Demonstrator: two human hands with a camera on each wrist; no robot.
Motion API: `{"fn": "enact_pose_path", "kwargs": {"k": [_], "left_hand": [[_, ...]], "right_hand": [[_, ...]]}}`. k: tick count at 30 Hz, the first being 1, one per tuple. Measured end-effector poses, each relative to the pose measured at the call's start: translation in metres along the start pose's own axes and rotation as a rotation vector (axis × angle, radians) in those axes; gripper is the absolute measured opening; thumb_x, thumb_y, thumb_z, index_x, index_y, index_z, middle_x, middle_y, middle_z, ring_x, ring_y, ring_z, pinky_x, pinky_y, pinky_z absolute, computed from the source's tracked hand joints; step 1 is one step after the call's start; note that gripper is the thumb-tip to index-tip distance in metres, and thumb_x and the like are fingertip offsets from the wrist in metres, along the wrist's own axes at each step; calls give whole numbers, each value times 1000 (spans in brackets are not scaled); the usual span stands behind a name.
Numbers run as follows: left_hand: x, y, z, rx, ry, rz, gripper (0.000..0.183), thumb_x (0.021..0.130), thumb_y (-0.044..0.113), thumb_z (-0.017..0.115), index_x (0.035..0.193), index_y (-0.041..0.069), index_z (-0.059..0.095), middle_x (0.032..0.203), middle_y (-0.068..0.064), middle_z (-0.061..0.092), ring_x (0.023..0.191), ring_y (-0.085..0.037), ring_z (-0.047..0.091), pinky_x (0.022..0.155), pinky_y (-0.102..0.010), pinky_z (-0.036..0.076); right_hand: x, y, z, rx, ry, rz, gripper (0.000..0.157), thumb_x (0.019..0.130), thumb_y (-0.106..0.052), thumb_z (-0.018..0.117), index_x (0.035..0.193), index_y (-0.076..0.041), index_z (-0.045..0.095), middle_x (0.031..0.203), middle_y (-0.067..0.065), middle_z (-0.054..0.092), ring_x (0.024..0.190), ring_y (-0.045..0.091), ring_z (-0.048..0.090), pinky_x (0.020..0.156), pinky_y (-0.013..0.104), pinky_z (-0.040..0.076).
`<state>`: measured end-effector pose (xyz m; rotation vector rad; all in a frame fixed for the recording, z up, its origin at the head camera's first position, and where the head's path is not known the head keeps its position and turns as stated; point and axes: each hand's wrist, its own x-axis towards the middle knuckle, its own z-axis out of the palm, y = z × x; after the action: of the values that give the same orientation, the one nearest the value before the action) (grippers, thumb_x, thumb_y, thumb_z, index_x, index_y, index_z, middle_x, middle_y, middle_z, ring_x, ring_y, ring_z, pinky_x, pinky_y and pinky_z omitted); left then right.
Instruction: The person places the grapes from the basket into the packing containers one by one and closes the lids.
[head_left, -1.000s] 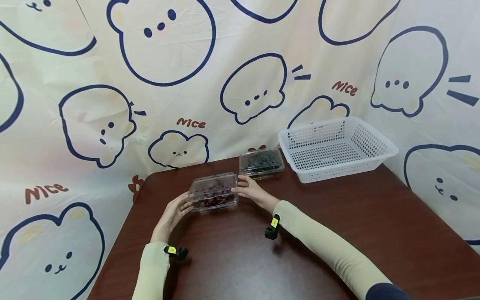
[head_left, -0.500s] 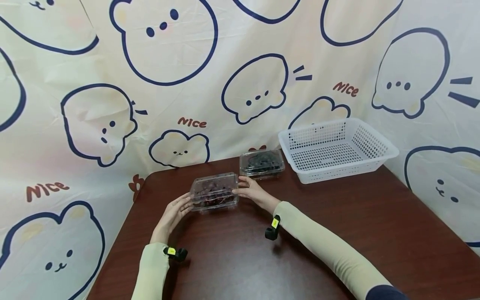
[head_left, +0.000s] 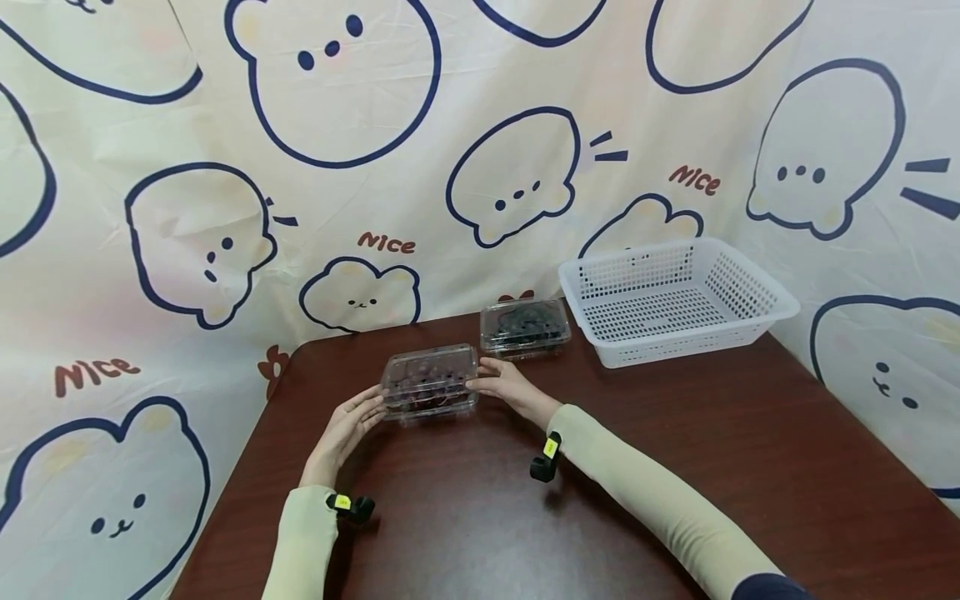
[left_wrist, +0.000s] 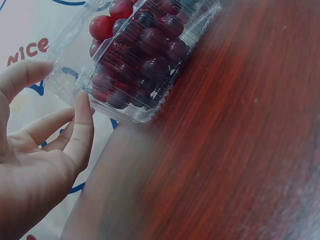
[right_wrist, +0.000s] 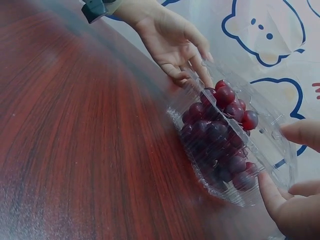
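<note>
A clear plastic clamshell box (head_left: 429, 379) of dark red grapes (left_wrist: 150, 42) is between my two hands, near the table's back left. At its left end my left hand (head_left: 341, 429) has the thumb up at the lid corner and fingertips at the rim below, as the left wrist view shows. My right hand (head_left: 517, 390) grips the opposite end in the same way, thumb and fingers at the rim in the right wrist view. Above the base rim, several redder grapes (right_wrist: 232, 102) show through the clear lid.
Behind and to the right stands a second clear box (head_left: 525, 323) with dark contents. A white perforated plastic basket (head_left: 675, 337) sits at the back right of the brown table (head_left: 600, 500). A cartoon-print cloth (head_left: 375, 200) hangs right behind the table's back edge.
Both hands stay at the box's ends in nearly the same place. The whole head view has shifted slightly.
</note>
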<state>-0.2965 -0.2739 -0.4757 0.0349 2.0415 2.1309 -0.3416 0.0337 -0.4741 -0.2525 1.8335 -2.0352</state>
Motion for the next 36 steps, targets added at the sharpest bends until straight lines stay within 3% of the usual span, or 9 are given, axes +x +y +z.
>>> {"fn": "enact_pose_path", "kwargs": {"k": [9, 15, 36], "left_hand": [[0, 1, 1, 11, 25, -13, 63, 93, 21, 57, 145, 0, 28, 147, -19, 31, 105, 1, 55, 88, -19, 47], [0, 1, 2, 20, 22, -16, 65, 92, 24, 59, 145, 2, 29, 147, -18, 31, 106, 1, 54, 88, -19, 47], [0, -4, 0, 54, 5, -7, 68, 91, 26, 61, 146, 4, 27, 147, -19, 30, 110, -2, 51, 92, -21, 45]], "right_hand": [[0, 3, -1, -6, 5, 16, 73, 84, -7, 67, 145, -1, 26, 145, 19, 33, 129, 30, 41, 101, 40, 41], [0, 6, -3, 3, -8, 12, 77, 82, -11, 70, 144, 1, 27, 145, 20, 33, 124, 26, 48, 99, 36, 43], [-2, 7, -2, -85, 5, -20, 68, 83, -11, 67, 141, 0, 35, 142, 19, 39, 128, 30, 42, 100, 42, 41]]}}
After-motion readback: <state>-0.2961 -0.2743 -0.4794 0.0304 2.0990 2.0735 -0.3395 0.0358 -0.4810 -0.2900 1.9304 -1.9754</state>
